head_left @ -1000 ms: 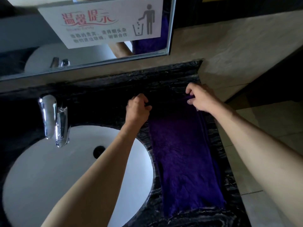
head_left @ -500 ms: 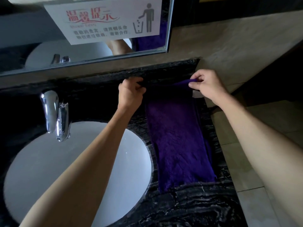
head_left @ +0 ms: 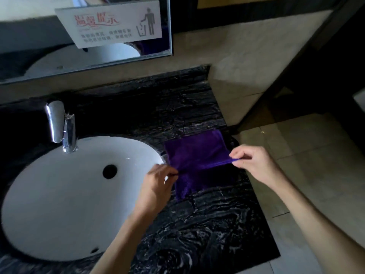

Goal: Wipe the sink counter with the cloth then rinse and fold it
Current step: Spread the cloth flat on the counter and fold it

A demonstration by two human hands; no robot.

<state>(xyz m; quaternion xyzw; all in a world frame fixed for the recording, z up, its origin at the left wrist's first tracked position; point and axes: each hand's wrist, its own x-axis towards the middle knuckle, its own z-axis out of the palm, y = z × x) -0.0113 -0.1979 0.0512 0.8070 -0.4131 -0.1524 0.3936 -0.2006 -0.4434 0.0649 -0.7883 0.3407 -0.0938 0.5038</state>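
Observation:
A purple cloth (head_left: 197, 153) lies on the black marbled counter (head_left: 207, 224) just right of the white sink basin (head_left: 59, 204). It is doubled over, its upper layer folded toward me over a lower layer that shows at the near edge. My left hand (head_left: 158, 184) pinches the left corner of the folded edge beside the basin rim. My right hand (head_left: 254, 165) pinches the right corner, near the counter's right edge. The edge between my hands is lifted slightly off the layer beneath.
A chrome faucet (head_left: 59, 125) stands behind the basin at the left. A mirror (head_left: 162, 46) with a white notice sign (head_left: 114, 24) hangs on the beige wall. The counter ends at the right, with tiled floor (head_left: 306, 155) beyond.
Both hands have drawn the cloth's far edge from the back of the counter toward me, folding the long cloth over itself. It now covers about half its earlier length.

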